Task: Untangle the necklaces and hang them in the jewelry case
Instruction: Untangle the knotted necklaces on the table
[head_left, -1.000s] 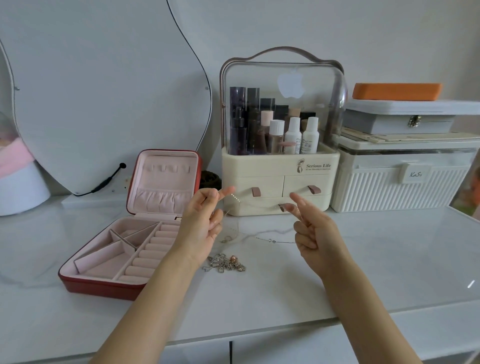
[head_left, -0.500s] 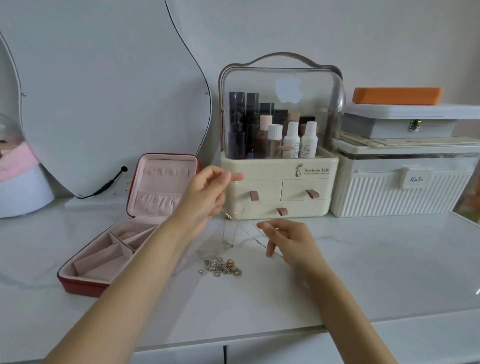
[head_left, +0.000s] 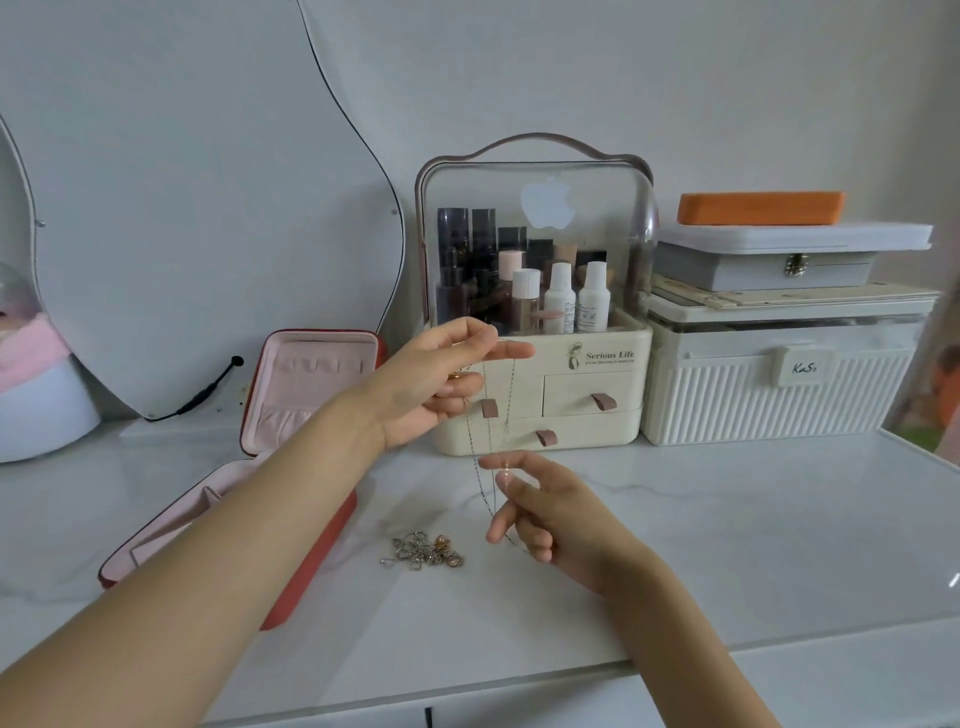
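Observation:
A thin chain necklace (head_left: 510, 395) hangs in long loops from my left hand (head_left: 441, 382), which is raised in front of the cream organizer and pinches the chain's top. Lower down, my right hand (head_left: 545, 506) pinches the hanging strands between thumb and forefinger just above the table. A tangled pile of other chains and charms (head_left: 423, 553) lies on the white marble table (head_left: 727, 545) below and to the left of my right hand. The red jewelry case (head_left: 311, 395) with pink lining stands open at the left, its tray partly hidden by my left forearm.
A cream cosmetics organizer (head_left: 587, 374) with a clear dome stands behind my hands. A white ribbed box (head_left: 779, 384) carrying a grey box and an orange block is at the right. A curved mirror (head_left: 182, 182) leans at the back left.
My left hand lifted higher, pulling the necklace up so it hangs straight. My right hand dropped from chest height toward the table and took hold of the lower strands.

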